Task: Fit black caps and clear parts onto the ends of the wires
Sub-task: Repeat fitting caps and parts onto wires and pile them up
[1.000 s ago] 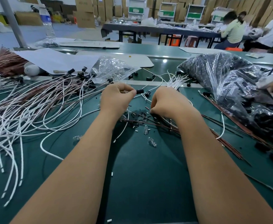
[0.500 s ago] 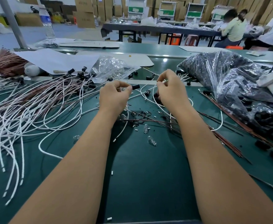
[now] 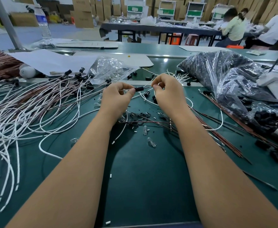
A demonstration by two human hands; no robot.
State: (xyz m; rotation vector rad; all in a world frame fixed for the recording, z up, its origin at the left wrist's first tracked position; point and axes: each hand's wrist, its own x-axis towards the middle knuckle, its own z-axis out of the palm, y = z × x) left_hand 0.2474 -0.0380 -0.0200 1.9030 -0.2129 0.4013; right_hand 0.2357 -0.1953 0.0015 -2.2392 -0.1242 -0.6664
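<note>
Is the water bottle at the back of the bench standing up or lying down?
Standing up. The water bottle stands upright at the bench's far left, its blue label level. Its cap is out of frame.

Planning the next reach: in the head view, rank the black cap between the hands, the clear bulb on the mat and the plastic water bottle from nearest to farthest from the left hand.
1. Black cap: pinched at the left hand's fingertips.
2. Clear glass bulb: on the green mat, toward the person, between the forearms.
3. Clear plastic water bottle: far back left, standing upright.

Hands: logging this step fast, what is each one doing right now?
Left hand: pinches the black cap.
Right hand: pinches a white wire at the cap.
</note>
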